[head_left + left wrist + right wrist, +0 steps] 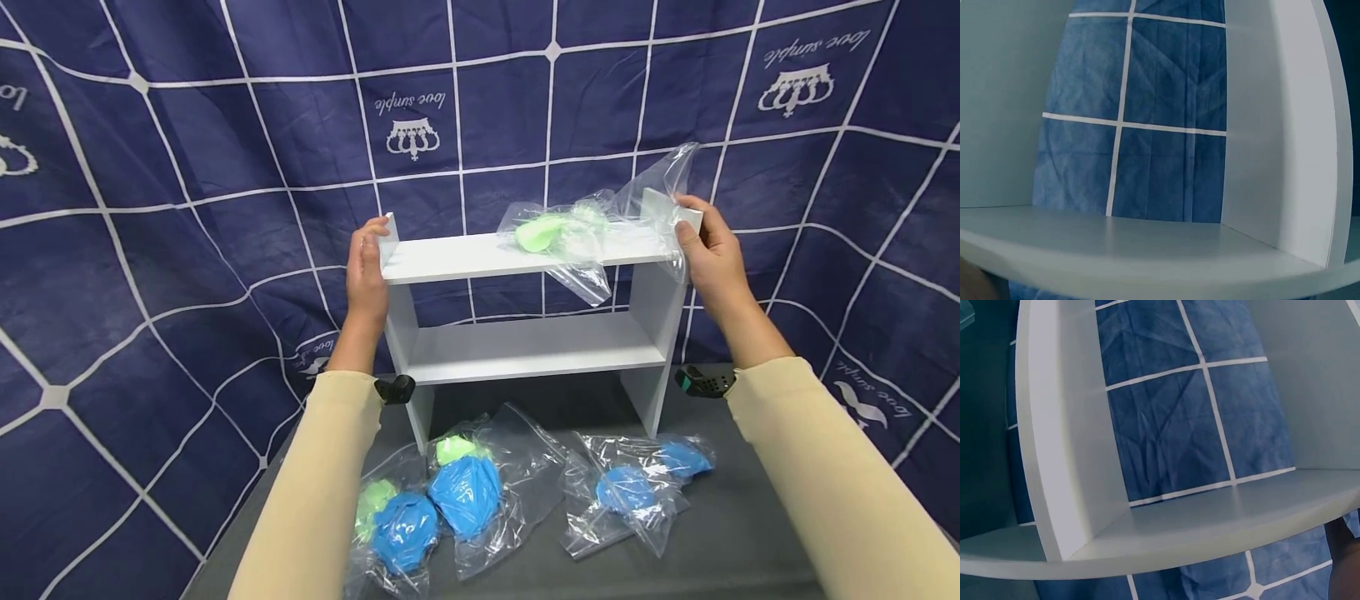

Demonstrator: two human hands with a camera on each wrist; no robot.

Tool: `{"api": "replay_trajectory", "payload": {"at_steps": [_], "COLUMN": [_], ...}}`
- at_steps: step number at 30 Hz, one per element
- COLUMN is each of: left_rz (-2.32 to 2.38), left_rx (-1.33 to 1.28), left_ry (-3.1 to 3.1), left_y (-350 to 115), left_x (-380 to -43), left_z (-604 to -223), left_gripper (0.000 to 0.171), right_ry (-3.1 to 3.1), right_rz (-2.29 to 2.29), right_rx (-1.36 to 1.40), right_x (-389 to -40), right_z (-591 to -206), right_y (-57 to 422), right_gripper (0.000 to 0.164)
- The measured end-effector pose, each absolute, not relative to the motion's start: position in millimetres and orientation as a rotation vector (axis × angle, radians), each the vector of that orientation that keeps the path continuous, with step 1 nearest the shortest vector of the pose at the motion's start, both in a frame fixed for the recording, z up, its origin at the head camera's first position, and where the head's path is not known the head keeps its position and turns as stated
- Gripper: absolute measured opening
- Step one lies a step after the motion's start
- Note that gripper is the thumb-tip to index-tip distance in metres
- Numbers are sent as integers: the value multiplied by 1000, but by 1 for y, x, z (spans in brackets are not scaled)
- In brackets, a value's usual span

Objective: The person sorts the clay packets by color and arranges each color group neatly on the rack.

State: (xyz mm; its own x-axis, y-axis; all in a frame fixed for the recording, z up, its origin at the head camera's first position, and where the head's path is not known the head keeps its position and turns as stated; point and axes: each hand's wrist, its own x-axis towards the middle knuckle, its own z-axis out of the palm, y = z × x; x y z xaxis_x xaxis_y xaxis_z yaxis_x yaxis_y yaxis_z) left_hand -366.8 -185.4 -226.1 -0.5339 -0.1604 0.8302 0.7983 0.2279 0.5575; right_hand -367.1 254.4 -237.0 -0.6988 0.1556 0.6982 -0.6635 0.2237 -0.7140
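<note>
A white two-tier shelf [536, 346] stands upright between my hands. My left hand [366, 271] grips the top of its left side panel, fingers over the upper edge. On the other side, my right hand [712, 254] holds the top of the right panel, thumb in front and fingers behind. A clear plastic bag [577, 237] with a light green lump lies on the upper board, its right end draped by the right panel near my thumb. Both wrist views look into the shelf, showing the middle board [1257, 125] and side panel [1222, 506].
On the dark table [525, 554] in front of the shelf lie several clear bags. Those at left hold green and blue lumps [465, 496]; the one at right holds blue pieces [626, 489]. A blue cloth [495, 108] with white lines hangs behind and at the sides.
</note>
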Motion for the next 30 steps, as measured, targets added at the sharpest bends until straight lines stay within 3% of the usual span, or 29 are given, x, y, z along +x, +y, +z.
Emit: {"api": "replay_trajectory", "payload": {"at_steps": [5, 12, 16, 24, 30], "left_rz": [-1413, -1391, -1310, -1004, -888], "left_rx": [-577, -580, -558, -250, -257], "left_ry": [-1763, -1966, -2076, -2403, -2699], "left_y": [-200, -205, -228, -253, -275], "left_x": [-374, -343, -344, -321, -307], "left_z": [-236, -233, -245, -281, -327], "left_gripper": [35, 46, 52, 46, 33], "right_ry": [-1840, -1815, -1846, -1826, -1808], "right_rz": [1565, 1581, 1559, 1571, 1613], "right_rx": [492, 514, 512, 521, 539], "right_x": [-368, -367, -368, -367, -367], "right_z": [-240, -238, -236, -234, -235], "right_y": [252, 254, 250, 253, 255], "right_gripper": [37, 36, 36, 36, 36]}}
